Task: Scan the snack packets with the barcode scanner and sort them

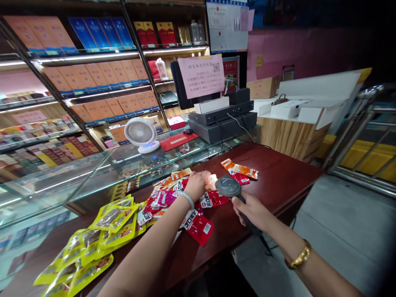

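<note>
My right hand is wrapped round the handle of a dark grey barcode scanner, its head tilted toward the left. Just in front of the scanner, my left hand grips a small orange snack packet whose pale label faces the scanner. Beneath and around the left hand lies a heap of red snack packets, with purple and orange ones mixed in. Yellow snack bags with clear windows are piled to the left. Several orange and red packets lie apart, beyond the scanner.
A dark red wooden table carries the packets. Behind it runs a glass display counter with a white fan, a monitor and a black cash drawer. Shelves of boxes stand at the back left. A metal railing is at right.
</note>
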A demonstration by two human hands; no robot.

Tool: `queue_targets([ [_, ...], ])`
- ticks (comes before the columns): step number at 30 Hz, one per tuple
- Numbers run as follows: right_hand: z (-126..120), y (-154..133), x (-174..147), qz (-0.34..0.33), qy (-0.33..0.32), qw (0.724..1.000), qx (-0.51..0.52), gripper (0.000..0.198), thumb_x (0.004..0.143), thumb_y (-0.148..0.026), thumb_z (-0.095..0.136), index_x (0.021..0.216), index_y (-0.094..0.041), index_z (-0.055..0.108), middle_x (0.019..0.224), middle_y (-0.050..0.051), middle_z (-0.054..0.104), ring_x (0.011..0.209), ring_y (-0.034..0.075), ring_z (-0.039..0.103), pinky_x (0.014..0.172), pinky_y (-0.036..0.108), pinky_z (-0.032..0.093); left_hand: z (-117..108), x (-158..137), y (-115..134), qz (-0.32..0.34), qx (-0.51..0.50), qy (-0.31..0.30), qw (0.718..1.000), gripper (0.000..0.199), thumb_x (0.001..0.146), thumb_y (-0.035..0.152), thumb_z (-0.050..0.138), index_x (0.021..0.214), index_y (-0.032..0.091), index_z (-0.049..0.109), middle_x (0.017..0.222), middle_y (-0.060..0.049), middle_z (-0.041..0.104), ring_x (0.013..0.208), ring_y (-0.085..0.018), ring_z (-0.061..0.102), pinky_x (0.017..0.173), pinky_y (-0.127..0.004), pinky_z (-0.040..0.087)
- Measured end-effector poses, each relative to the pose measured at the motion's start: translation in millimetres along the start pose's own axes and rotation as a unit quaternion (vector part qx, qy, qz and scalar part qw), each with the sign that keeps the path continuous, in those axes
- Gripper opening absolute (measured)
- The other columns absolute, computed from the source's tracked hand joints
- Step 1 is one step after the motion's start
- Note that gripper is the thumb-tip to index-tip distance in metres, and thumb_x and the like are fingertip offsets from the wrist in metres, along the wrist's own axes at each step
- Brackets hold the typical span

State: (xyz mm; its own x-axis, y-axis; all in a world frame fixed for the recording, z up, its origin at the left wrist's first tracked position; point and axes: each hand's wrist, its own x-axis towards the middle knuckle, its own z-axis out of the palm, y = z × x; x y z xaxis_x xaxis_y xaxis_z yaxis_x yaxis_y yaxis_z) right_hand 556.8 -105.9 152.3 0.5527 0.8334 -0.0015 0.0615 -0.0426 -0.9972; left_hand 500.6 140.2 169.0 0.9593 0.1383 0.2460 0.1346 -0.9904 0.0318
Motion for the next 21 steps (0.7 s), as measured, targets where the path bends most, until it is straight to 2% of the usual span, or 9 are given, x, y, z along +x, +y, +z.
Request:
queue_targets([
  [2,-3.7,2.6,-3.1,0.002,0.012,1.0,0.01,0.056,0.082,-0.077,0.053,0.088,-0.022,0.045,0.056,-0.01,0.05,0.037,0.009,0.05,0.039,0.021,0.041,-0.8,2.4,-4.1,-0.043,-0.018,0.007,0.999,0.04,0.088,0.045,0.063,0.117,0.02,0.056,0.112,-0.009,0.07,0.104,-0.025,0.066,0.095,-0.039,0.041],
  [4,-9.3,4.4,-7.8,0.007,0.028,0.999,0.024,0.056,0.081,-0.077,0.054,0.089,-0.022,0.046,0.058,-0.01,0.05,0.038,0.008,0.05,0.039,0.021,0.042,0.1,11.4,-6.5,-0.138,-0.064,0.022,0.988,0.039,0.089,0.044,0.061,0.121,0.02,0.055,0.115,-0.01,0.07,0.106,-0.025,0.066,0.093,-0.037,0.043],
  [6,-14.9,5.6,-12.5,0.014,0.048,0.998,0.036,0.056,0.081,-0.077,0.055,0.09,-0.022,0.047,0.059,-0.01,0.05,0.039,0.008,0.05,0.04,0.021,0.042,3.3,28.5,-3.4,-0.24,-0.15,0.037,0.959,0.041,0.091,0.043,0.059,0.124,0.019,0.054,0.116,-0.011,0.07,0.106,-0.024,0.066,0.089,-0.034,0.047],
  [8,-19.3,7.2,-16.5,0.028,0.067,0.996,0.044,0.058,0.078,-0.079,0.057,0.089,-0.023,0.046,0.058,-0.01,0.05,0.038,0.009,0.05,0.039,0.021,0.041,8.3,50.5,5.9,-0.283,-0.244,0.052,0.926,0.046,0.092,0.042,0.058,0.13,0.017,0.052,0.116,-0.012,0.071,0.106,-0.022,0.067,0.088,-0.031,0.049],
  [10,-22.3,9.7,-19.8,0.042,0.084,0.994,0.049,0.06,0.075,-0.081,0.058,0.086,-0.024,0.044,0.056,-0.01,0.049,0.037,0.008,0.048,0.037,0.021,0.039,13.0,70.1,17.7,-0.266,-0.281,0.056,0.92,0.051,0.093,0.04,0.056,0.137,0.015,0.047,0.121,-0.014,0.069,0.108,-0.02,0.066,0.09,-0.029,0.049],
  [13,-25.2,14.7,-24.8,0.049,0.087,0.994,0.046,0.059,0.075,-0.081,0.057,0.085,-0.024,0.043,0.055,-0.01,0.05,0.035,0.008,0.046,0.036,0.021,0.038,17.0,78.6,27.2,-0.201,-0.171,0.0,0.965,0.051,0.093,0.039,0.056,0.139,0.016,0.049,0.131,-0.015,0.063,0.119,-0.02,0.061,0.097,-0.029,0.046],
  [15,-26.4,18.4,-28.1,0.048,0.085,0.995,0.031,0.058,0.076,-0.079,0.057,0.085,-0.024,0.044,0.056,-0.01,0.051,0.036,0.009,0.048,0.037,0.022,0.039,18.3,68.2,24.4,-0.179,-0.085,-0.052,0.979,0.048,0.085,0.038,0.066,0.127,0.016,0.06,0.13,-0.019,0.062,0.125,-0.027,0.056,0.103,-0.037,0.043],
  [18,-27.1,23.9,-30.8,0.047,0.088,0.995,0.008,0.058,0.077,-0.08,0.054,0.085,-0.023,0.045,0.056,-0.009,0.051,0.036,0.009,0.049,0.038,0.022,0.039,18.8,44.2,13.0,-0.192,-0.032,-0.098,0.976,0.05,0.068,0.041,0.081,0.107,0.013,0.069,0.123,-0.025,0.062,0.126,-0.04,0.052,0.104,-0.05,0.041],
  [21,-27.1,27.5,-29.8,0.044,0.082,0.996,-0.002,0.057,0.079,-0.079,0.053,0.086,-0.023,0.046,0.056,-0.01,0.051,0.035,0.009,0.049,0.038,0.022,0.038,15.9,30.2,5.6,-0.19,0.004,-0.112,0.975,0.055,0.068,0.05,0.08,0.107,0.014,0.066,0.123,-0.023,0.063,0.124,-0.04,0.053,0.103,-0.051,0.04],
])
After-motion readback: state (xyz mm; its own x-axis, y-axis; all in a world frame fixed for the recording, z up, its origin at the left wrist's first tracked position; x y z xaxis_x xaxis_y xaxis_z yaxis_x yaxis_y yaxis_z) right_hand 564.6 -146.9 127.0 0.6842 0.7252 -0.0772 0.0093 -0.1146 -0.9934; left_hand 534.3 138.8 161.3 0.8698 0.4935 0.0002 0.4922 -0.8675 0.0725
